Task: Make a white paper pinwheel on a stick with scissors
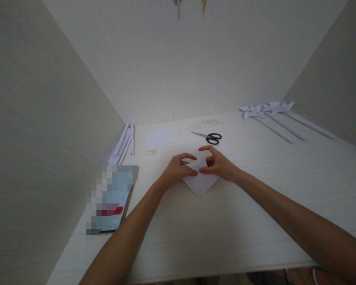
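Between my two hands is a white sheet of paper, folded or creased, with one corner pointing toward me. My left hand grips its left side, thumb on top and fingers curled behind. On the other side my right hand pinches the paper near its upper middle, the index finger arched over the far corner. The fingers partly cover the paper's far edges. Just beyond the hands lie scissors with black handles, their blades pointing left.
A flat white paper piece lies at the back left, near rolled paper sticks. Paper pinwheels on sticks rest at the back right. A partly blurred phone or tablet lies by my left forearm. Small yellowish bits are scattered nearby.
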`<state>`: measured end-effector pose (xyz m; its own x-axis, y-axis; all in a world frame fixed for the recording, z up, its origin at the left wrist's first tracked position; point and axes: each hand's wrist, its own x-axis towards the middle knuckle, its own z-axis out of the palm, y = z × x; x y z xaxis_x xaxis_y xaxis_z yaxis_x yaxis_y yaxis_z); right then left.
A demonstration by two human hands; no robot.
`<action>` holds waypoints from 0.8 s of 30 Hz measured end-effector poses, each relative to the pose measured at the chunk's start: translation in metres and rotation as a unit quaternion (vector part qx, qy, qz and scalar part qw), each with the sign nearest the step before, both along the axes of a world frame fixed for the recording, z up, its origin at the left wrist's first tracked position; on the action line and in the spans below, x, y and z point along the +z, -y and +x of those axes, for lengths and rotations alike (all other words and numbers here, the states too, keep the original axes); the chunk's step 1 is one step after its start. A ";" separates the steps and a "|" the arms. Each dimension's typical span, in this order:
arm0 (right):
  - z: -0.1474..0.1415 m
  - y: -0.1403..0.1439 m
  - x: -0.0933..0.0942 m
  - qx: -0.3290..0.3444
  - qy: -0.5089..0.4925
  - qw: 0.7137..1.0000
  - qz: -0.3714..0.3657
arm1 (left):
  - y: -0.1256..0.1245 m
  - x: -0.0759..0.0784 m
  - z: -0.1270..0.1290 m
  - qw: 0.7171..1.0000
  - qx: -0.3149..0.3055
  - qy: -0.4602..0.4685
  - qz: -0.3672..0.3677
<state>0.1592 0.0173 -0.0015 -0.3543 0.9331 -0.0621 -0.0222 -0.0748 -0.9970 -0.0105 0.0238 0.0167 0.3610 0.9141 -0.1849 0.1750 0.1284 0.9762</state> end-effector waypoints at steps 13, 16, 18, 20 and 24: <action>-0.002 0.000 -0.007 -0.087 -0.054 0.985 0.142 | -0.013 -0.006 -0.001 0.942 0.266 0.205 -0.032; -0.001 0.000 -0.008 -0.078 0.018 0.980 0.184 | -0.013 -0.005 -0.001 0.943 0.259 0.204 -0.039; -0.001 -0.001 -0.009 -0.085 0.042 0.978 0.186 | -0.012 -0.005 -0.001 0.946 0.259 0.192 -0.036; -0.001 -0.002 -0.010 -0.093 0.040 0.980 0.173 | -0.011 -0.005 0.001 0.948 0.261 0.179 -0.030; -0.002 -0.002 -0.010 -0.094 0.011 0.985 0.144 | -0.007 -0.008 0.005 0.953 0.260 0.158 -0.001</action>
